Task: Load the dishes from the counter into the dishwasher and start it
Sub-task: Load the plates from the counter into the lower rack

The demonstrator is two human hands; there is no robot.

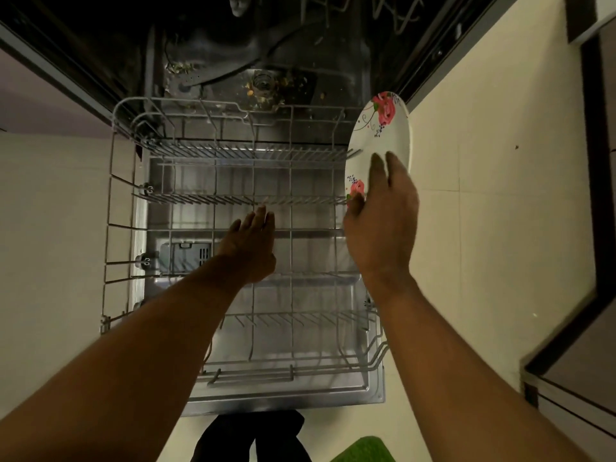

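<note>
A white plate with pink roses [383, 135] stands on edge above the right side of the pulled-out lower rack [140, 225]. My right hand [380, 221] holds the plate by its near rim, fingers over its back and thumb on its front. My left hand [250, 248] hovers over the middle of the rack with straight fingers and holds nothing. The grey wire rack has rows of tines and no dishes in it. It rests over the lowered dishwasher door [283, 398].
The dark dishwasher tub [266, 61] lies beyond the rack, with food bits around its filter. Cream floor tiles spread on both sides. A dark cabinet [593, 161] stands at the right. A green mat [363, 450] and my dark-clothed legs are at the bottom.
</note>
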